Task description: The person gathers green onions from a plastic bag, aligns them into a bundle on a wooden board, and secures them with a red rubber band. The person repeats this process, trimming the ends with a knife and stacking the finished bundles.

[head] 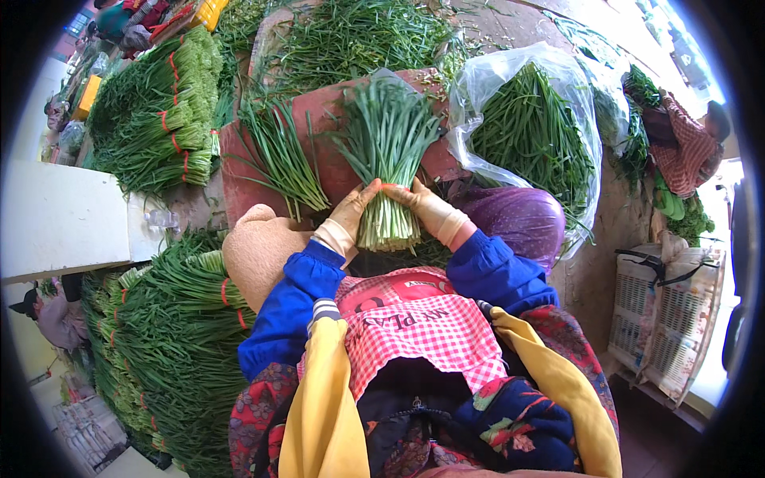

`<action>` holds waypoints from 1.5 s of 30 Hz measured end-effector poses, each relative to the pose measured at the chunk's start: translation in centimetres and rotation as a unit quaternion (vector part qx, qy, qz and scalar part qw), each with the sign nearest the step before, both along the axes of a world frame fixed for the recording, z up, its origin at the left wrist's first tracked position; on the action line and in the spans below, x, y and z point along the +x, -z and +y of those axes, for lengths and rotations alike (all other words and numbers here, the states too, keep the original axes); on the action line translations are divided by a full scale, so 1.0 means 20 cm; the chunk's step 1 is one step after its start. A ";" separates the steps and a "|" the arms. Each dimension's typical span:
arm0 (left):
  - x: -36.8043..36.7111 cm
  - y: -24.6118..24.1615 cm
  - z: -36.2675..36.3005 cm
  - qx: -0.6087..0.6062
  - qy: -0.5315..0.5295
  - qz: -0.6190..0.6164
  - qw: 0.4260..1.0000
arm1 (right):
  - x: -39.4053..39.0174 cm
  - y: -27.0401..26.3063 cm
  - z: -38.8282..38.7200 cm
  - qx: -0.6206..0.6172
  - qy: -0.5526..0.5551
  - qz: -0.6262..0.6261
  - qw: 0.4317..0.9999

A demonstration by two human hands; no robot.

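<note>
Between my two hands stands a thick bunch of garlic chives, leaves pointing away from me and pale cut stems towards my lap. A red band runs around its stems. My left hand grips the bunch from the left, with the thumb by the band. From the right, my right hand holds it at the same height. Both hands wear pale, stained gloves. Beneath the bunch is a reddish board. A smaller loose handful of chives lies on the board, left of the bunch.
A clear plastic bag of loose chives stands at right. Banded bunches are stacked at upper left and lower left. More loose chives lie beyond the board. White plastic crates and a person are far right.
</note>
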State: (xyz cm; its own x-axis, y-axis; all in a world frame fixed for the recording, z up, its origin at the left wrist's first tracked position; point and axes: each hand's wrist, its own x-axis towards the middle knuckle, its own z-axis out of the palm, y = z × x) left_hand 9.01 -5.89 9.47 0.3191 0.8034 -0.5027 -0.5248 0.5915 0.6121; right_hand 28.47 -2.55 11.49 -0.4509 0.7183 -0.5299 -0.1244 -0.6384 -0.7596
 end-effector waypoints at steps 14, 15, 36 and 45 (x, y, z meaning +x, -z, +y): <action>0.01 0.14 0.04 0.095 -0.094 -0.259 0.957 | 0.12 -0.15 -0.04 0.142 -0.074 -0.059 0.985; -0.02 0.15 0.04 0.080 -0.114 -0.251 0.958 | 0.12 -0.17 -0.04 0.166 -0.044 -0.143 0.975; -0.23 0.16 0.08 0.043 -0.336 -0.141 0.930 | -0.11 -0.25 -0.33 0.569 -0.339 -0.355 0.659; -0.28 0.14 0.10 0.034 -0.357 -0.173 0.917 | -0.06 -0.38 -0.25 0.670 -0.059 -0.351 0.651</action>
State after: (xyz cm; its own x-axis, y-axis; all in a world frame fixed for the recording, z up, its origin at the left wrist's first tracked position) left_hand 3.35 -3.89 6.64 -0.1700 0.8955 -0.4114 -0.9333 -0.0123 0.3590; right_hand 27.37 -7.57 19.01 -0.5297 0.7296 0.4327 0.5439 0.6835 -0.4868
